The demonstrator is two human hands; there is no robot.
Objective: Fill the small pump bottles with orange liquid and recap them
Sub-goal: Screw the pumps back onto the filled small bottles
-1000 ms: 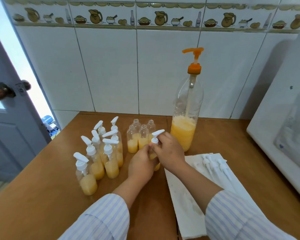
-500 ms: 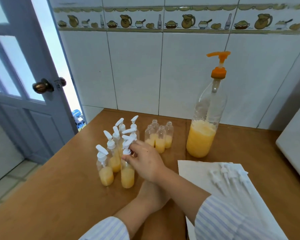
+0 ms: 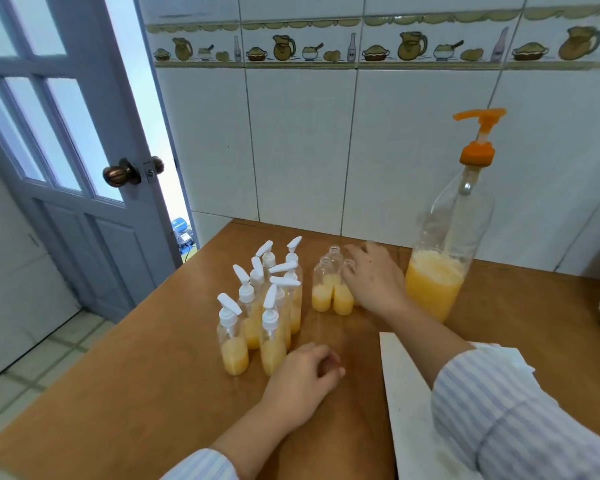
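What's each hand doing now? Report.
Left hand: fingers loosely curled, holding nothing, resting on the table.
Right hand: reaching among the uncapped bottles; grip unclear.

Wooden tabletop [image 3: 153, 393] carries capped pump bottles [image 3: 264, 306], three uncapped bottles [image 3: 329, 292], large pump bottle [image 3: 444, 258], white sheet [image 3: 409, 410] at right.

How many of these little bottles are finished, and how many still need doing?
Seven capped bottles stand filled with white pumps on. The right hand is at the uncapped bottles: three show, filled but without pumps; whether it grips one is unclear. The left hand rests on the table, idle.
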